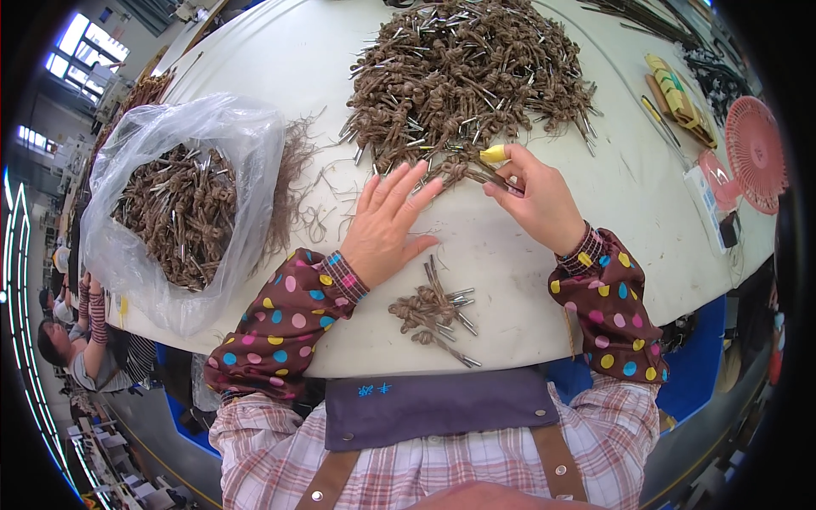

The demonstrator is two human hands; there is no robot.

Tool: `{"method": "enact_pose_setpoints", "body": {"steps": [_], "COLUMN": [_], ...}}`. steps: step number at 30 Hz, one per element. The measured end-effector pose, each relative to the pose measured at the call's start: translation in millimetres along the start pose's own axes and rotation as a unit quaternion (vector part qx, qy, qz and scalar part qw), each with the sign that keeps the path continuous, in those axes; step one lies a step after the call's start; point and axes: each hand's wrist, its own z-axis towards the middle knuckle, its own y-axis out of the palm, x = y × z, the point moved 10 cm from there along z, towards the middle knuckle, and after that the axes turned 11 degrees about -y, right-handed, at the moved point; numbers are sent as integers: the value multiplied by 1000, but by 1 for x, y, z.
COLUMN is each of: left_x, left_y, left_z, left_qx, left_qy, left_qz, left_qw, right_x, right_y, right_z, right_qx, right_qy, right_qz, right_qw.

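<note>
A big heap of brown knotted cords with metal tips [467, 72] lies on the white table. At its near edge my right hand [540, 200] pinches the ends of a few knotted cords [463, 167] between thumb and fingers. A yellow cover [493, 154] sits on one fingertip of that hand. My left hand [391, 221] is spread palm down just left of these cords, its fingertips at the heap's edge; whether they touch a cord I cannot tell. Closer to me lies a small separate group of knotted cords [432, 310].
On the left, a clear plastic bag [268, 153] holds many knotted cords, with loose brown threads [289, 187] beside it. At the right are a pink fan [755, 153], a white power strip [704, 208] and a yellow-handled tool [659, 117]. Another person [89, 348] sits far left.
</note>
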Motion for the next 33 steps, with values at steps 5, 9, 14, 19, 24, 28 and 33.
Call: {"method": "enact_pose_setpoints", "body": {"steps": [5, 9, 14, 19, 24, 28, 33], "left_x": [-23, -82, -81, -2, -3, -26, -44], "left_y": [16, -17, -51, -27, 5, -5, 9], "left_z": [-24, -42, -23, 31, 52, 48, 24], "left_qx": [-67, 6, 88, 82, 61, 32, -69], "left_qy": [4, -81, -84, 0, -42, -111, -254], "left_qz": [108, 172, 124, 25, 132, -38, -426], "left_qw": [992, 982, 985, 996, 988, 993, 866], "right_x": [-9, -39, -81, -57, -1, 38, 19], "right_y": [17, 70, 93, 65, 30, 19, 30], "right_z": [-7, -26, -45, -26, -5, -5, -10], "right_qx": [-16, -130, -244, -136, 1, 87, 82], "right_qy": [4, -51, -204, -192, -13, 37, 118], "right_qz": [45, 114, 114, 124, 199, 263, 326], "right_qw": [999, 984, 941, 964, 980, 960, 934]}}
